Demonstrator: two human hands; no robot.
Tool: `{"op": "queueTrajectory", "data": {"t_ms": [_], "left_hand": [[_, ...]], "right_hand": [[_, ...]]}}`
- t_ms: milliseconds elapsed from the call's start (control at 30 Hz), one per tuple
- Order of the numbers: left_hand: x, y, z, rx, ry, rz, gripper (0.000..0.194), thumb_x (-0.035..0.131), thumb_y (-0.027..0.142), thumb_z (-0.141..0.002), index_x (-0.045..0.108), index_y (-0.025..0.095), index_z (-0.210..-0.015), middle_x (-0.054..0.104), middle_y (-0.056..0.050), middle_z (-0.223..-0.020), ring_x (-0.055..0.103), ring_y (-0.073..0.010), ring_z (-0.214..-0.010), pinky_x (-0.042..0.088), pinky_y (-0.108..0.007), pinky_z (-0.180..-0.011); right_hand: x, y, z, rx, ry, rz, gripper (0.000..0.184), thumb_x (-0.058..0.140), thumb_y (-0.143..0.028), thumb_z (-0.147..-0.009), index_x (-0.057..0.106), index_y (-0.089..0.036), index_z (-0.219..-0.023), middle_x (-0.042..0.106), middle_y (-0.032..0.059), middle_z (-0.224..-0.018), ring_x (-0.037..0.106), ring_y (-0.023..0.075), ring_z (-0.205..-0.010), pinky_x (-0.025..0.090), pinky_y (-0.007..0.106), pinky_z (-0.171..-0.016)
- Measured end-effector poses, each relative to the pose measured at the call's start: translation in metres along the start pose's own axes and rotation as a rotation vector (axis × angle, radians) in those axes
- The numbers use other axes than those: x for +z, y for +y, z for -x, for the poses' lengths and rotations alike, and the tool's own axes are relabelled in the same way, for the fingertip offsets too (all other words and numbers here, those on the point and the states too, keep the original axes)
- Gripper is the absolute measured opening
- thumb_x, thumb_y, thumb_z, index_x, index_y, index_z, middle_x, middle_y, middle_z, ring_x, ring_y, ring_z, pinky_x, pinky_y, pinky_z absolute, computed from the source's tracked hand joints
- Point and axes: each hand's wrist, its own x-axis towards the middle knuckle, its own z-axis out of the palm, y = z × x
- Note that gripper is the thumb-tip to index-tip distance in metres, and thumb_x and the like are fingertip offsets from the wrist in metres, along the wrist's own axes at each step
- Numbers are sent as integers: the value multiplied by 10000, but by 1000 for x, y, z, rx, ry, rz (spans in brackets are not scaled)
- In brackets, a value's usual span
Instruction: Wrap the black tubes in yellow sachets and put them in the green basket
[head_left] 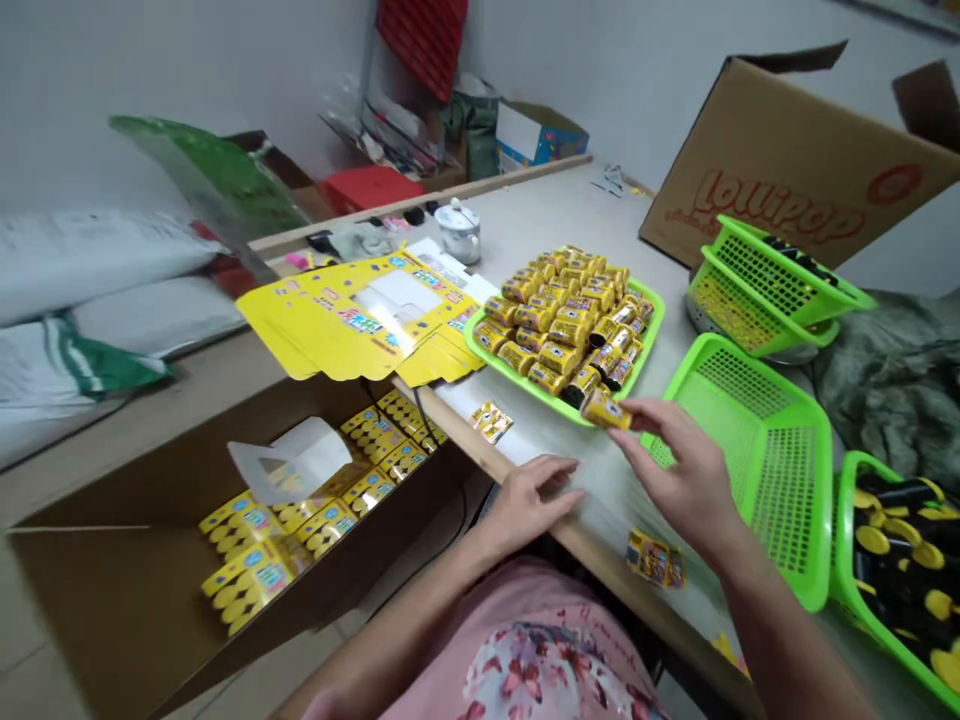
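Between the thumb and fingers of my right hand (679, 465) is a small yellow-wrapped canister (604, 408), held at the near edge of a green basket (480, 345). Stacked in that basket are many like canisters (562, 315) with yellow labels, a few showing black ends. My left hand (532, 497) rests at the table's wooden edge, fingers apart, with nothing in it. Just beyond it lies a small stack of printed labels (492, 422). More labels (656, 560) lie on the table below my right hand.
Right of me stand a bare green basket (802, 470) and one of black, yellow-capped pieces (892, 540). Behind are stacked green baskets (750, 310) and a lollipop carton (795, 160). Yellow flat boxes (322, 320) and a lidded cup (458, 232) lie left, above a carton of packed boxes (97, 600).
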Motion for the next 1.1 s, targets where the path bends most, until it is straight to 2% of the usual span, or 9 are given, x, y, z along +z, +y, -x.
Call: {"op": "queueTrajectory", "data": {"t_ms": [133, 267, 367, 433, 600, 767, 867, 933, 1100], "left_hand": [[4, -14, -7, 182, 84, -211, 254, 638, 328, -896, 728, 151, -1054, 743, -97, -895, 691, -193, -765, 579, -306, -709], [6, -19, -5, 266, 114, -304, 222, 598, 290, -929, 713, 141, -1047, 748, -95, -866, 698, -193, -737, 581, -304, -698], [5, -19, -3, 311, 126, -332, 204, 587, 263, -940, 707, 138, -1048, 756, -104, -884, 712, -202, -774, 587, -309, -731], [4, -18, -4, 338, 134, -345, 189, 577, 248, -946, 702, 136, -1032, 755, -106, -877, 716, -204, -785, 587, -307, -736], [0, -17, -6, 386, 128, -360, 185, 563, 249, -954, 697, 141, -1024, 748, -96, -827, 705, -191, -722, 574, -292, -669], [0, -14, -7, 354, 111, -349, 181, 618, 274, -926, 714, 170, -1038, 765, -77, -904, 706, -180, -739, 582, -309, -705], [3, -11, -10, 308, 93, -385, 175, 660, 283, -905, 729, 186, -1032, 766, -60, -930, 704, -174, -748, 578, -306, -721], [5, -8, -11, 263, 85, -400, 170, 677, 300, -892, 743, 195, -1008, 765, -54, -930, 705, -176, -754, 577, -309, -737], [14, 3, -8, 48, 77, -302, 187, 713, 355, -850, 766, 214, -961, 760, -44, -919, 704, -190, -797, 573, -317, -755]], "right_hand": [[51, 6, -65, -83, 64, 90, 181, 658, -270, -922, 656, -183, -1081, 737, 98, -1020, 680, 232, -917, 556, 387, -850], [93, 7, -93, -88, 20, 295, 189, 662, -273, -915, 676, -168, -1072, 743, 128, -1070, 658, 283, -988, 498, 436, -898], [101, 2, -94, -100, -1, 373, 205, 670, -270, -910, 682, -167, -1087, 735, 138, -1102, 650, 295, -998, 486, 447, -887], [90, -5, -87, -142, 41, 367, 236, 665, -289, -919, 671, -167, -1122, 720, 147, -1150, 647, 292, -1025, 491, 443, -889], [25, -20, -25, -172, 150, 281, 226, 643, -185, -937, 635, -198, -1162, 748, 88, -1050, 686, 208, -976, 527, 361, -870], [-26, -15, 88, 158, 159, 385, 69, 683, -144, -899, 666, -210, -906, 719, 4, -748, 647, 139, -660, 502, 277, -648], [-27, -4, 150, 397, 140, 470, 122, 676, -249, -923, 659, -200, -812, 661, -3, -666, 594, 139, -586, 474, 276, -586], [-18, 5, 178, 483, 83, 492, 128, 630, -277, -954, 700, -192, -888, 688, 38, -764, 626, 169, -686, 500, 295, -649], [4, 21, 196, 502, -135, 467, 289, 528, -138, -972, 734, -244, -1147, 702, 79, -972, 617, 212, -881, 499, 338, -776]]}}
